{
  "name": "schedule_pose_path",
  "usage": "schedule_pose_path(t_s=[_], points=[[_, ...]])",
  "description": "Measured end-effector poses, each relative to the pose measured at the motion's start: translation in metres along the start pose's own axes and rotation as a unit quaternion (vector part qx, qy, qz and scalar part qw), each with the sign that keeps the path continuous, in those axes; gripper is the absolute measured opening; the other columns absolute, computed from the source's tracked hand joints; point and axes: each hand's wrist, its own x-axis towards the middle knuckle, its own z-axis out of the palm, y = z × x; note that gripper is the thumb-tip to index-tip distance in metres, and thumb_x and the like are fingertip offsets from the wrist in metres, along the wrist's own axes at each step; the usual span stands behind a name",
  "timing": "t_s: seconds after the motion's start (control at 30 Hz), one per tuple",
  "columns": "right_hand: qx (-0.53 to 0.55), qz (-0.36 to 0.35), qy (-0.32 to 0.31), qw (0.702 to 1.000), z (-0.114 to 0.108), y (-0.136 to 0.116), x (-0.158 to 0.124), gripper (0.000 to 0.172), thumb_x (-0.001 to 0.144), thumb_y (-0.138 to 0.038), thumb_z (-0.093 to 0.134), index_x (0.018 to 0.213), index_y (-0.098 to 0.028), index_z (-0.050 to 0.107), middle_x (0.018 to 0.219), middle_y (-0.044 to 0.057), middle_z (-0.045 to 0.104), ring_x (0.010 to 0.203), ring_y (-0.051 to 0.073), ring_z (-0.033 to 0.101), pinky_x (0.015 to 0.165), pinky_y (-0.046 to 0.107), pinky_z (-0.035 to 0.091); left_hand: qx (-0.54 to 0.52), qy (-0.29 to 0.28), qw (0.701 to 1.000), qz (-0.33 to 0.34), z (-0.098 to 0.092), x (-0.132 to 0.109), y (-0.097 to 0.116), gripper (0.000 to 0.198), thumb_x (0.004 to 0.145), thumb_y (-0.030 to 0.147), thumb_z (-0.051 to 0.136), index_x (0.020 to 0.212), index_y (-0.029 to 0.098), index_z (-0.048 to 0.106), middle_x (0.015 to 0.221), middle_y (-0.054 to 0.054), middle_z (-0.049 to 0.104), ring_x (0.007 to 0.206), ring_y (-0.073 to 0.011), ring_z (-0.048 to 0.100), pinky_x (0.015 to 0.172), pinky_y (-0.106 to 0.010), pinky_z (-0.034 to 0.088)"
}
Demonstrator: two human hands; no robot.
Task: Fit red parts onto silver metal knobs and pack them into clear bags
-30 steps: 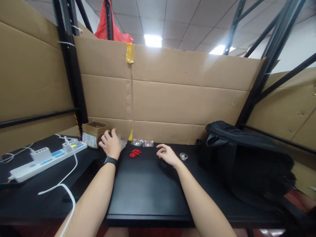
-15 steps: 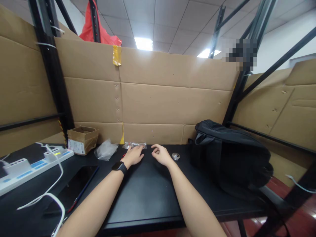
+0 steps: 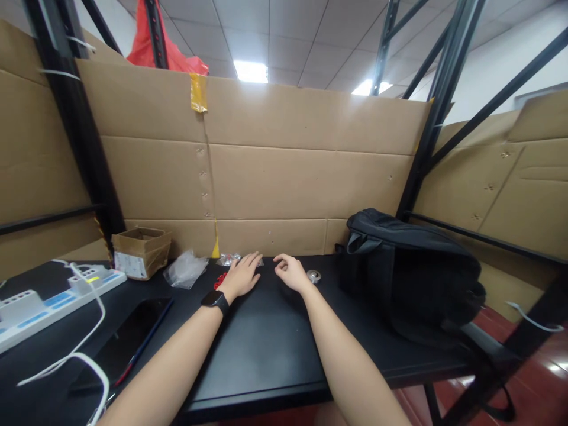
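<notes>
The left hand [image 3: 242,277] lies palm down on the black worktop [image 3: 266,349], its fingers [image 3: 252,261] stretched out flat and slightly spread, gripping nothing. The fingertips reach the edge of some small clear packets [image 3: 227,259] that lie at the foot of the cardboard wall [image 3: 288,165]. A little heap of red pieces [image 3: 218,281] sits just beside the heel of this hand, partly hidden by it. A black watch [image 3: 215,300] is strapped around the left wrist.

The right hand [image 3: 290,273] rests close to the left one, the two hands apart. Its fingers [image 3: 280,264] are loosely bent with nothing between them. A small round metal disc [image 3: 313,276] lies on the worktop just to the right of this hand, not touching it.

Further left lie a crumpled clear plastic bag [image 3: 184,269] and an open cardboard box [image 3: 141,251] against the wall. A white power strip [image 3: 48,299] with a white cable [image 3: 84,355] lies at the far left, and a dark flat device [image 3: 133,331] lies near the left forearm. A black backpack [image 3: 412,278] lies on its side at the right end of the worktop.
</notes>
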Motion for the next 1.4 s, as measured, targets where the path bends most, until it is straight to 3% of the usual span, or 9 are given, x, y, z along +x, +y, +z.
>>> schedule_pose_path(t_s=[0.13,0.33,0.47,0.6,0.83,0.97,1.13,1.23,1.4], points=[[-0.008,-0.003,0.001,1.0,-0.002,-0.002,-0.001,0.029,0.075,-0.015,0.06,0.102,-0.02,0.068,0.074,-0.001,0.069,0.062,0.012,0.061,0.066,0.022,0.047,-0.016,-0.026,0.999,-0.023,0.001,0.0,-0.001,0.054,0.095,0.034,0.046,0.148,0.022,0.041,0.147,-0.014,0.05,0.137,-0.0296,0.043,0.11,-0.049,0.03],[-0.014,-0.003,0.004,1.0,-0.007,-0.004,-0.001,0.026,0.076,-0.015,0.059,0.1,-0.019,0.069,0.075,0.0,0.069,0.064,0.012,0.062,0.066,0.022,0.047,-0.045,-0.022,0.999,0.019,-0.005,-0.001,-0.003,0.05,0.094,0.027,0.047,0.145,0.027,0.046,0.143,-0.011,0.055,0.131,-0.0267,0.051,0.103,-0.041,0.039],[-0.019,-0.002,-0.003,1.0,-0.008,-0.005,-0.001,0.024,0.076,-0.014,0.061,0.098,-0.02,0.07,0.074,0.0,0.07,0.063,0.012,0.062,0.066,0.023,0.047,-0.08,-0.08,0.993,0.014,-0.01,0.001,0.0,0.04,0.093,0.031,0.053,0.131,0.026,0.06,0.132,-0.009,0.065,0.123,-0.0276,0.059,0.101,-0.04,0.041],[-0.028,0.007,-0.024,0.999,-0.009,-0.005,-0.002,0.018,0.076,-0.019,0.068,0.094,-0.021,0.072,0.076,0.001,0.073,0.066,0.014,0.065,0.067,0.024,0.048,-0.149,-0.08,0.985,0.013,-0.015,0.002,0.003,0.033,0.093,0.036,0.053,0.121,0.027,0.068,0.122,-0.008,0.071,0.116,-0.026,0.064,0.101,-0.036,0.042],[0.064,0.072,-0.07,0.993,0.002,-0.006,-0.006,0.027,0.078,-0.03,0.074,0.103,-0.021,0.068,0.062,-0.001,0.071,0.056,0.014,0.067,0.06,0.022,0.049,-0.31,-0.046,0.949,-0.026,-0.015,-0.001,0.008,0.034,0.084,0.042,0.062,0.109,0.021,0.073,0.106,-0.008,0.076,0.096,-0.0231,0.07,0.087,-0.03,0.051],[0.148,0.097,-0.052,0.983,0.012,-0.006,-0.004,0.022,0.074,-0.029,0.077,0.091,-0.017,0.071,0.062,0.001,0.071,0.056,0.013,0.067,0.056,0.021,0.049,-0.386,-0.058,0.918,-0.074,-0.014,-0.003,0.013,0.043,0.073,0.046,0.072,0.104,0.017,0.072,0.092,-0.008,0.077,0.082,-0.0229,0.071,0.077,-0.03,0.053],[0.24,0.127,-0.017,0.962,0.014,-0.012,-0.002,0.016,0.069,-0.022,0.078,0.081,-0.013,0.073,0.06,0.002,0.069,0.055,0.012,0.062,0.056,0.022,0.049,-0.454,-0.061,0.885,-0.089,-0.014,0.0,0.017,0.047,0.087,0.053,0.055,0.098,0.012,0.074,0.085,-0.01,0.077,0.079,-0.0216,0.07,0.072,-0.03,0.053],[0.248,0.131,-0.016,0.96,0.009,-0.018,-0.004,0.019,0.065,-0.014,0.076,0.084,-0.014,0.073,0.061,0.001,0.069,0.056,0.012,0.062,0.06,0.024,0.051,-0.437,-0.047,0.894,-0.081,-0.012,0.001,0.015,0.042,0.087,0.049,0.055,0.097,0.013,0.076,0.088,-0.01,0.078,0.081,-0.0222,0.07,0.074,-0.03,0.053],[0.228,0.078,-0.07,0.968,-0.001,-0.023,-0.006,0.019,0.064,-0.009,0.071,0.081,-0.016,0.071,0.063,-0.001,0.069,0.06,0.012,0.063,0.063,0.023,0.05,-0.37,-0.01,0.922,-0.11,-0.01,0.001,0.01,0.031,0.084,0.039,0.058,0.093,0.016,0.077,0.095,-0.009,0.078,0.086,-0.0238,0.072,0.077,-0.031,0.053]])
